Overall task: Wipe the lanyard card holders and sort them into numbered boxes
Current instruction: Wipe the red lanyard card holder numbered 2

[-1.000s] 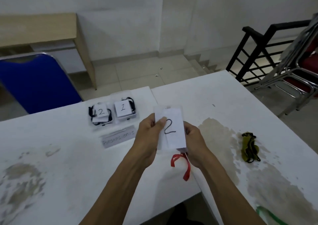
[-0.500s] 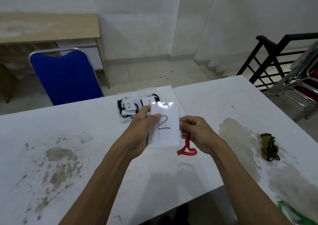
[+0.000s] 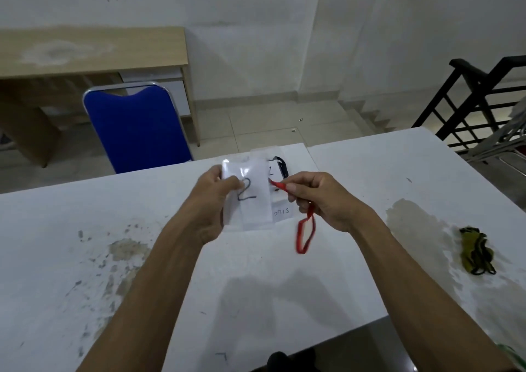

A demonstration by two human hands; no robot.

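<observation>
Nearest the camera, two bare forearms reach out over the white table (image 3: 256,300), whose surface is stained in grey-brown patches to the left and right. The left hand (image 3: 210,200) holds a clear card holder (image 3: 250,195) upright above the table, thumb pressed on its front face and fingers curled behind its left edge; the paper inside bears a hand-drawn "2". The holder sits between the two hands, touching the left one only. Just to its right, the right hand (image 3: 318,198) pinches a red lanyard (image 3: 306,229) between thumb and curled fingers. One end of the lanyard runs up and left toward the holder's right edge; whether it is clipped on there cannot be told. The rest hangs below the right hand in a blurred loop above the table.

Well apart to the right, a crumpled yellow-green cloth (image 3: 476,255) lies on a stained patch. Behind the holder, mostly hidden by it, a clear box with a paper marked "1" (image 3: 277,169) stands on the table with dark lanyards in it, and a slip of paper with writing (image 3: 281,212) lies in front of it. Beyond the table's far edge stands a blue chair (image 3: 136,126), then a wooden desk (image 3: 94,52) against the wall, and a black railing (image 3: 478,101) on the right
</observation>
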